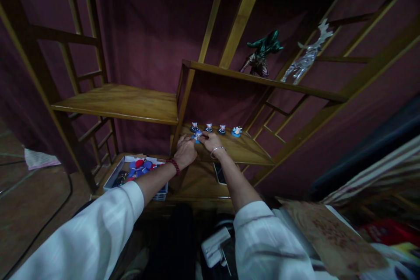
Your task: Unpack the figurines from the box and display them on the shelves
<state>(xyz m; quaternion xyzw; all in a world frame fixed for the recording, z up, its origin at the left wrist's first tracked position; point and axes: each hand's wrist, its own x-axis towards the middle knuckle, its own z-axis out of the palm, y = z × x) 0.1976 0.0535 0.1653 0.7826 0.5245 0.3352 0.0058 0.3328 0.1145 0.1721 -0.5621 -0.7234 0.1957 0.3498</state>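
Above the front left part of a low wooden shelf (249, 151), a small blue-haired figurine (197, 135) with a blue base is between my hands. My right hand (211, 141), wearing a silver bangle, pinches it from the right. Fingers curled, my left hand (185, 152) closes at its lower left side; its fingertips are partly hidden. Behind stand similar small figurines with dark bases: one at the left (194, 126), another in the middle (208, 127) and a third (222, 129). Farther right is a figurine on a light blue base (236, 131).
An open box (113, 177) of red and blue pieces sits lower left. A phone (220, 174) lies below the shelf. Overhead, a board (229, 74) carries a green figure (262, 52) and a clear one (306, 59). A wooden post (186, 100) stands beside my left hand.
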